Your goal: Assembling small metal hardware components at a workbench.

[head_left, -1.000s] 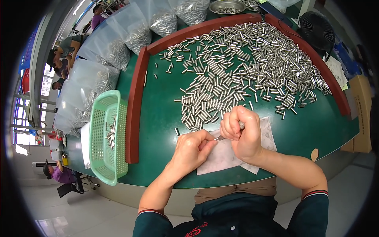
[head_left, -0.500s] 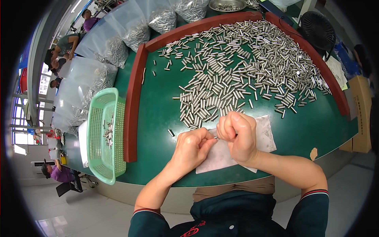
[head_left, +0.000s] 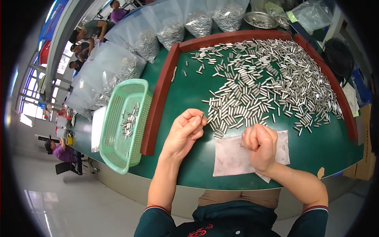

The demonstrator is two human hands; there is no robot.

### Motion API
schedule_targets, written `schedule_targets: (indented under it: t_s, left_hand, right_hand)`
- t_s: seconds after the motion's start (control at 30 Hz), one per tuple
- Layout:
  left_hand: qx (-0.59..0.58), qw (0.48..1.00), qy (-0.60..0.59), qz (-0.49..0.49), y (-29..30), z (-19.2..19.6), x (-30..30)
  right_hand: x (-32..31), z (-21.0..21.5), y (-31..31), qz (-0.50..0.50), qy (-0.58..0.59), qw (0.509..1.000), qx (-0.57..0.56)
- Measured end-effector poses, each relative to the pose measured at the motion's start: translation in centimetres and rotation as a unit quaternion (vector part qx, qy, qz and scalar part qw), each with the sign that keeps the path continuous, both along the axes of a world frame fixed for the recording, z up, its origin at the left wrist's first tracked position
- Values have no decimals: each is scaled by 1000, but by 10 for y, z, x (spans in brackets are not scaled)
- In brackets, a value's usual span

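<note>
My left hand [head_left: 184, 132] is raised over the green tabletop, left of the cloth. Its thumb and fingers pinch a small metal pin [head_left: 202, 117], held close to the edge of a wide spread of silvery metal pins [head_left: 252, 94]. My right hand [head_left: 260, 146] is closed in a fist above a pale, stained cloth [head_left: 233, 156]; its curled fingers hide whatever may be inside. The two hands are apart. To the left, a light green plastic basket [head_left: 106, 138] has several loose pins [head_left: 129, 124] on its bottom.
Dark red wooden rails [head_left: 161, 102] border the pins at left, back and right. Clear bags of pins [head_left: 173, 31] line the far left edge. A metal bowl [head_left: 261, 19] and a black fan [head_left: 337, 59] stand at the back. Other people [head_left: 65, 152] are off to the left.
The view has turned left. My hands, close together over the cloth before, have separated; the left one has moved left and up with a pin, while the right stays over the cloth.
</note>
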State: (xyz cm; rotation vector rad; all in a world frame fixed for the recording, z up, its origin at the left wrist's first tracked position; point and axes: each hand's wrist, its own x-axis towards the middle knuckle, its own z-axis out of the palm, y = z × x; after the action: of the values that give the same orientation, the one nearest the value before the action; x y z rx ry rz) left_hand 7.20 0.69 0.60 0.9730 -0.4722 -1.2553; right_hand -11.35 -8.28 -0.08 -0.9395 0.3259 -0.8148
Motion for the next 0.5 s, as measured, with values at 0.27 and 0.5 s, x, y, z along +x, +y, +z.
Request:
schedule_targets:
  t_s: [0.27,0.5]
  left_hand:
    - [-29,999,-2,21,12,6,23]
    - [283,746,-598,-77,7,29,5]
  right_hand:
    - [2,0,-2,5,-9,1000,21]
    - [2,-1,-5,7,-14,1000,21]
